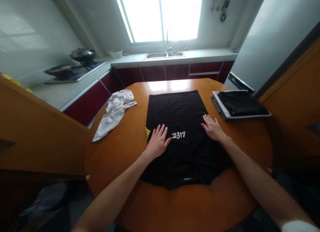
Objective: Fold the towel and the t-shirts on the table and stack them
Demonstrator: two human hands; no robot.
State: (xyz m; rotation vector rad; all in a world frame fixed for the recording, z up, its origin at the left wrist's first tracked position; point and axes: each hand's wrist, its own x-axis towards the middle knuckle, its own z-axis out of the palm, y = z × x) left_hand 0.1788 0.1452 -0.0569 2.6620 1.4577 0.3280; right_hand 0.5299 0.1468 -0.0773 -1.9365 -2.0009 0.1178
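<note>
A black T-shirt (175, 112) lies spread on the wooden table, its collar toward me and its hem toward the window. White lettering on its middle appears upside down from here. My left hand (158, 140) rests flat on the shirt's left part, fingers spread, just left of the lettering. Beside it, a small yellow patch (147, 132) shows at the shirt's left edge. On the shirt's right edge lies my right hand (213, 128), palm down with its fingers apart. Neither hand grips the cloth.
The round wooden table (117, 178) bears a crumpled white garment (116, 110) at left and a stack of folded clothes (242, 103) at right. Beyond are a counter with a sink (156, 55) and a stove with a lidded pan (82, 54). A refrigerator (277, 35) stands at right.
</note>
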